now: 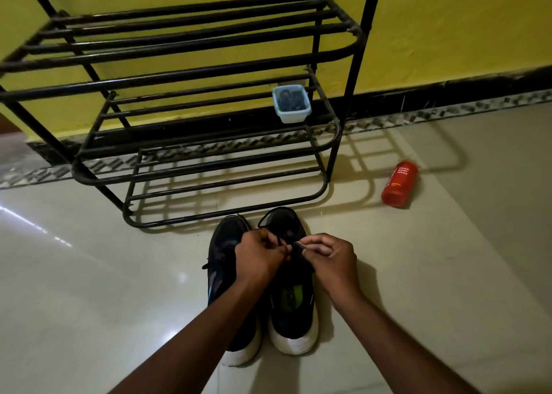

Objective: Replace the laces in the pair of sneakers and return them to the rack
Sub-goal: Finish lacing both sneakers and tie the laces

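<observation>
Both hands, left hand (259,251) and right hand (331,253), pinch the lace (295,244) over the right sneaker (291,304)

Both our arms reach straight out front, forearms angling in till the hands nearly meet. Left hand (260,254) and right hand (331,254) are curled knuckles-up, each pinching the lace (299,245).

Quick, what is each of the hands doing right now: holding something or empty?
Left hand: pinching the black lace above the sneaker.
Right hand: pinching the tip of the same lace.
</observation>
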### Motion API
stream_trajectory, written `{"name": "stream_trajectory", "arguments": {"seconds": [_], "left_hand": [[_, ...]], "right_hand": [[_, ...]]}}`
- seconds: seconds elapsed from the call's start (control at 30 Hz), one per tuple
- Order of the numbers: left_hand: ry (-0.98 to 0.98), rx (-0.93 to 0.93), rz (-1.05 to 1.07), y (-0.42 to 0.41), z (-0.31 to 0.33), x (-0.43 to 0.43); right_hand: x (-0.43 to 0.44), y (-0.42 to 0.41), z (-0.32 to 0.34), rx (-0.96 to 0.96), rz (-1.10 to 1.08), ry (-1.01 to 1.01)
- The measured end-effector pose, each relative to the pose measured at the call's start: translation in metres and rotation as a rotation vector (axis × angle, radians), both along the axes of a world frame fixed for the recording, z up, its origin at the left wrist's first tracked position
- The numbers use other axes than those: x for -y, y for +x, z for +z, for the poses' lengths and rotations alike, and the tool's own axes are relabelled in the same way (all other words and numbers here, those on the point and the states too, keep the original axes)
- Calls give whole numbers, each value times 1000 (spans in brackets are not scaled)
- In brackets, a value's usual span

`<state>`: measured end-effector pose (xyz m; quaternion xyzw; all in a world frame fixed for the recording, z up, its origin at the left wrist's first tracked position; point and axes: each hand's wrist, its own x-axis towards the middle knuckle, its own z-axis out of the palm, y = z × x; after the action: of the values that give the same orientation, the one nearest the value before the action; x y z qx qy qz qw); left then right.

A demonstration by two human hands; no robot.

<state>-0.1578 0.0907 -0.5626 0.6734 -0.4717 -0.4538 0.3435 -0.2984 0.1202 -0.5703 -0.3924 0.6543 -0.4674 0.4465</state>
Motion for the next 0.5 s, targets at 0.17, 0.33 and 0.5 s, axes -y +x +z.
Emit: {"name": "stream_trajectory", "arguments": {"seconds": [0.17, 0.33, 0.5], "left_hand": [[-48, 93, -1, -2, 0, -4], [-81, 177, 3, -2, -5, -3], [-120, 171, 17, -2, -7, -5]], "right_hand": [[0, 0, 0, 14, 7, 14], [0, 0, 1, 7, 4, 20], [1, 0, 3, -20, 15, 25]]}}
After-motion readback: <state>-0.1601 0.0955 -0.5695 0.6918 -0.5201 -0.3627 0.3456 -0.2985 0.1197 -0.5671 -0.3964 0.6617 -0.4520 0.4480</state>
